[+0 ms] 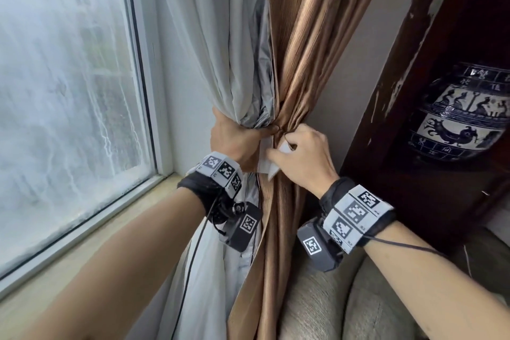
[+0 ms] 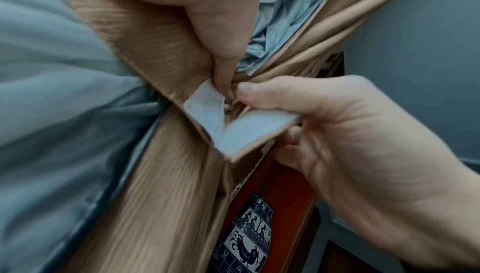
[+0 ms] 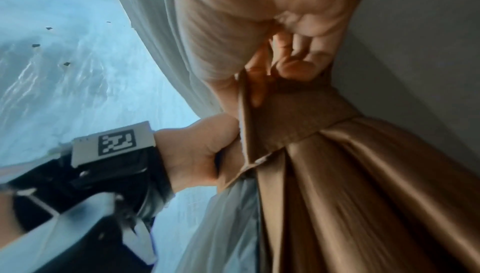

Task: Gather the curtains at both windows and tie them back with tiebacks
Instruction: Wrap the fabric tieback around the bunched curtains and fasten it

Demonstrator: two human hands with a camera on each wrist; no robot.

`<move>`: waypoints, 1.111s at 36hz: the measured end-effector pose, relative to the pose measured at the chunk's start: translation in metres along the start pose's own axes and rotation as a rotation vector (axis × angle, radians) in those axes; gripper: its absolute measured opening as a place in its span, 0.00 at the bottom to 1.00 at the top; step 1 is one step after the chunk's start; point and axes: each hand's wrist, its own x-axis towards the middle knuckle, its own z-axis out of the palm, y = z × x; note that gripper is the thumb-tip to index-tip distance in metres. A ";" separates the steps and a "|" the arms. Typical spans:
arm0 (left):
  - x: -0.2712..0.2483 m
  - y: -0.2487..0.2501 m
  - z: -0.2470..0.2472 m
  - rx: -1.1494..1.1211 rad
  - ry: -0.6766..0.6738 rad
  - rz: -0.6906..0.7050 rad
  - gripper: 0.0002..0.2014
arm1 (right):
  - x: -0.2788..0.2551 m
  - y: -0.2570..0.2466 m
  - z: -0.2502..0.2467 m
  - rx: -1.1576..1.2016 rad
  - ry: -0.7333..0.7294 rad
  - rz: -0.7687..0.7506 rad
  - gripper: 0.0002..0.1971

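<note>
The brown curtain (image 1: 298,69) and the pale grey lining curtain (image 1: 220,44) are already bunched into one column just right of the window (image 1: 69,77); the tieback (image 3: 291,117), a band of the same brown cloth, is wrapped round the bunch, but its two white fastening pads (image 2: 249,131) stand apart in a V, so the closing is not yet done; the second window is out of view, so I judge at most half the job finished. Nearest the window, the left hand (image 1: 237,141) curls round the gathered cloth and pinches one tieback end; beyond it, away from the window, the right hand (image 1: 306,154) pinches the other end between thumb and bent fingers, narrow; past both stands a dark cabinet (image 1: 414,91) with a blue-and-white vase (image 1: 463,116).
</note>
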 end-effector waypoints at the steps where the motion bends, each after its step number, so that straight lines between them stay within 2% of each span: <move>1: 0.002 0.000 0.001 0.008 0.009 -0.002 0.49 | 0.000 0.004 -0.002 0.013 0.040 -0.074 0.19; 4: 0.006 -0.003 0.004 0.013 0.019 -0.011 0.51 | 0.002 0.012 -0.007 0.077 0.010 -0.209 0.18; 8: 0.009 -0.003 0.002 -0.005 0.002 -0.046 0.53 | 0.002 0.015 -0.012 0.164 -0.095 -0.157 0.12; 10: 0.007 -0.001 -0.001 -0.012 0.003 -0.071 0.54 | 0.004 0.015 -0.016 0.187 -0.127 -0.102 0.17; 15: 0.005 -0.002 -0.005 -0.027 0.007 -0.032 0.54 | 0.006 0.010 -0.031 0.340 -0.279 -0.015 0.31; 17: 0.003 -0.001 -0.007 -0.036 0.008 -0.035 0.53 | 0.006 0.005 -0.035 0.441 -0.387 0.044 0.25; 20: -0.002 0.002 -0.010 -0.026 0.023 -0.040 0.52 | 0.008 0.003 -0.036 0.514 -0.502 0.091 0.07; 24: -0.008 0.002 -0.012 -0.035 0.002 0.018 0.49 | 0.005 0.001 -0.027 0.342 -0.404 0.019 0.04; 27: -0.011 0.004 -0.014 -0.023 -0.008 0.051 0.46 | 0.003 0.002 -0.014 0.265 -0.276 0.014 0.07; 32: -0.012 0.005 -0.014 0.005 -0.025 0.008 0.44 | 0.000 -0.004 0.002 0.116 -0.088 0.048 0.10; 40: -0.016 0.003 -0.014 -0.028 -0.029 -0.034 0.48 | 0.001 -0.016 0.007 0.006 -0.051 0.118 0.07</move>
